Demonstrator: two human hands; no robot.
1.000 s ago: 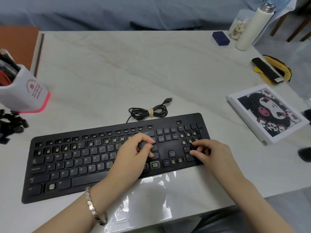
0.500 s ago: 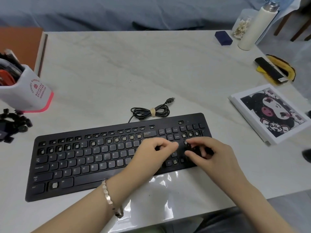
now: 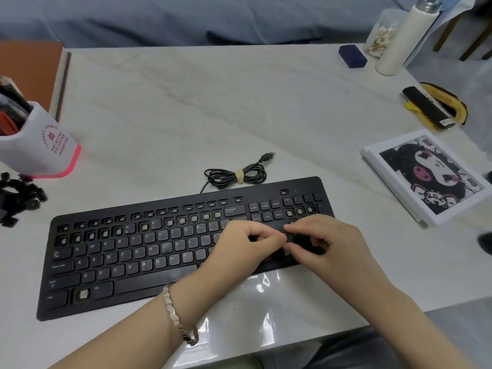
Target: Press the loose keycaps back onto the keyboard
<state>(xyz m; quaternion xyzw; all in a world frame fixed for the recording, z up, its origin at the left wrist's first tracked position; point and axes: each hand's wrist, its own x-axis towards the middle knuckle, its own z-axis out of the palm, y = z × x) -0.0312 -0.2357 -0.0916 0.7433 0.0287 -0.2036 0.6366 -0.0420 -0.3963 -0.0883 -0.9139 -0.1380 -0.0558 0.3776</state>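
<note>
- Head camera looks down on a black keyboard (image 3: 133,262) lying on a pale marbled table (image 3: 186,115), its near edge resting on a clear plastic sheet (image 3: 255,302).
- Both hands hover over the keyboard's right part, fingertips meeting.
- The right hand (image 3: 327,243) has its fingers curled and pinches a small black keycap (image 3: 290,237) between thumb and forefinger, just above the keys.
- The left hand (image 3: 239,251), with a bracelet (image 3: 173,312) on its wrist, has its fingers curled narrowly, their tips at the keycap; I cannot tell whether they hold anything.
- Bare sockets (image 3: 182,221) show along the upper rows.
- A tied cable (image 3: 234,175) lies coiled behind the keyboard.
- A pen holder (image 3: 40,145) and small black pieces (image 3: 18,198) sit far left.
</note>
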